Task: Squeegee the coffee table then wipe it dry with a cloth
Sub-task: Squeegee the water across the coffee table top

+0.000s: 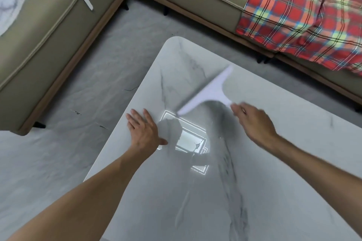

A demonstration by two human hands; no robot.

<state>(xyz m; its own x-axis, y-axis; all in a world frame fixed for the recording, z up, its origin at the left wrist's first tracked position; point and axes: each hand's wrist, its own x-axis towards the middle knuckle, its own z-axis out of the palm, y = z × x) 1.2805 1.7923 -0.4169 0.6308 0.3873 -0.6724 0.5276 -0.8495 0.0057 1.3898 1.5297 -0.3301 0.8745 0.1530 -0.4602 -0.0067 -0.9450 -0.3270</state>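
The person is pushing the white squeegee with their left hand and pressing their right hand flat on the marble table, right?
Not quite: the hands are swapped. In the head view, the right hand holds the white squeegee, and the left hand lies flat on the marble table.

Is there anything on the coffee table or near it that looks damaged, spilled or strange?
No spill or damage shows on the coffee table. The dark streaks look like marble veining, and the bright rectangle is a light reflection. On the floor left of the table lie a few small dark marks, too small to identify. The squeegee is blurred by motion.
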